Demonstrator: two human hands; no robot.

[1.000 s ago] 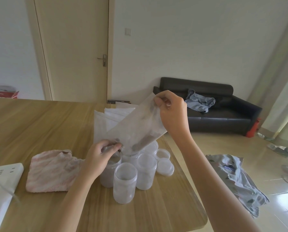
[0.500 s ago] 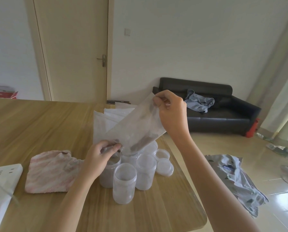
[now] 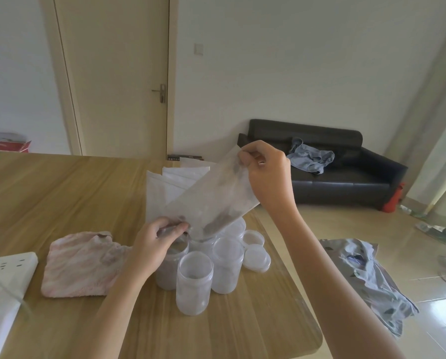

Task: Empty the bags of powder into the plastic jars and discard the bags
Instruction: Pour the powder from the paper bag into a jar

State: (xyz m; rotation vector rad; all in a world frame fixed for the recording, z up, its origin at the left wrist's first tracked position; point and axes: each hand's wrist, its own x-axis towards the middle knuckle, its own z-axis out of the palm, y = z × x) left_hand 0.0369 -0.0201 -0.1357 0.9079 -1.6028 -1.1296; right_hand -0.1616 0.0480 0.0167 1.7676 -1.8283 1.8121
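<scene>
The right hand [image 3: 266, 174] pinches the top corner of a translucent plastic bag with brown powder [image 3: 214, 200], holding it raised and tilted toward one o'clock. The left hand [image 3: 156, 242] pinches the bag's lower mouth at about seven o'clock of the bag, over a frosted plastic jar [image 3: 171, 265] that the hand partly hides. Compared with half a second ago, almost nothing has moved: both grips are the same, the tilt is unchanged, and a dark streak of powder still sits along the lower edge of the bag near its mouth. I judge that the pour is in its slow tail end, with the last powder yet to slide out, so the bag is not ready to discard.

Around that jar stand more clear plastic jars; the nearest open jar [image 3: 194, 281] at six o'clock looks nearly empty. Round white lids [image 3: 255, 257] lie at three o'clock of the cluster. Further white bags [image 3: 165, 185] stand behind at twelve o'clock. A pink striped cloth [image 3: 79, 265] lies at nine o'clock on the wooden bench [image 3: 61, 193], with a white power strip [image 3: 6, 263] beyond it
</scene>
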